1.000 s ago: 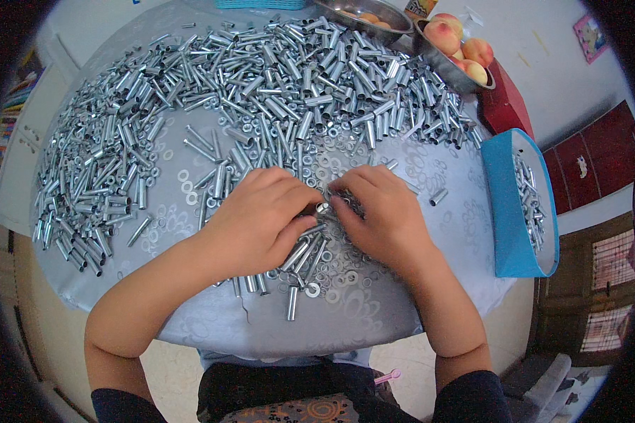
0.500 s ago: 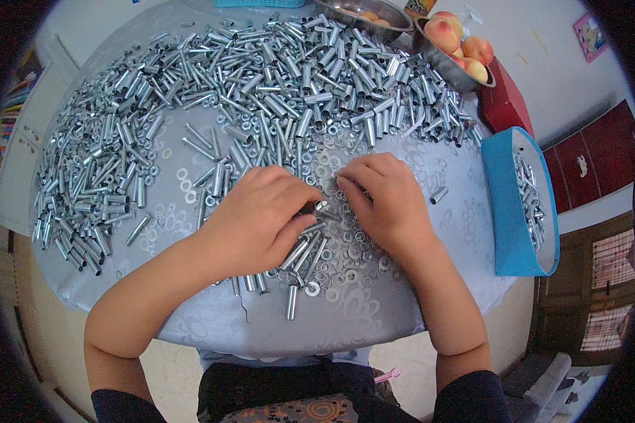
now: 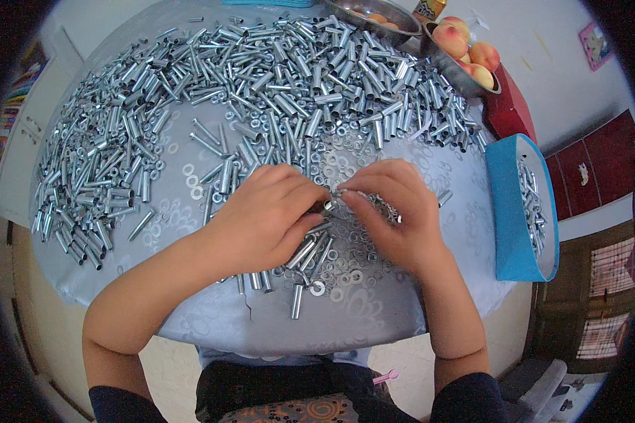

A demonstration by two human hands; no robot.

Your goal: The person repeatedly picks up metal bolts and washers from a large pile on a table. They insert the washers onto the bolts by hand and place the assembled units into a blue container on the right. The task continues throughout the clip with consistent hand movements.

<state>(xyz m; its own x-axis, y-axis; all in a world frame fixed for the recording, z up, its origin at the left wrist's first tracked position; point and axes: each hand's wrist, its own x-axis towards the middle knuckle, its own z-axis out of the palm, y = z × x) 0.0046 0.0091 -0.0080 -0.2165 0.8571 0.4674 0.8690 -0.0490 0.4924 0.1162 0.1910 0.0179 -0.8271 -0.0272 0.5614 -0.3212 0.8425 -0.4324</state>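
Near the middle of the tabletop, my left hand [image 3: 264, 215] is closed round a bolt [image 3: 327, 205]; only its shiny end shows past the fingertips. Close beside that end, my right hand [image 3: 398, 208] pinches a small washer [image 3: 340, 192] between thumb and forefinger. The other fingers of my right hand curl inward, with a few small metal bits showing near the palm. Below the hands lie loose washers [image 3: 355, 276] and several metal sleeves [image 3: 297, 302]. Whether the washer touches the bolt, I cannot tell.
A broad heap of sleeves, bolts and nuts [image 3: 282, 77] arcs across the far and left side of the table [image 3: 190, 310]. At right stands a blue fabric box [image 3: 509, 211] with metal parts inside. Metal bowls [image 3: 453, 69] at the far right hold peaches [image 3: 450, 41] and other round items.
My right hand has shifted slightly right and down, and its fingertips now pinch a washer beside the bolt. The left hand keeps its grip. The whole view has shifted a little.
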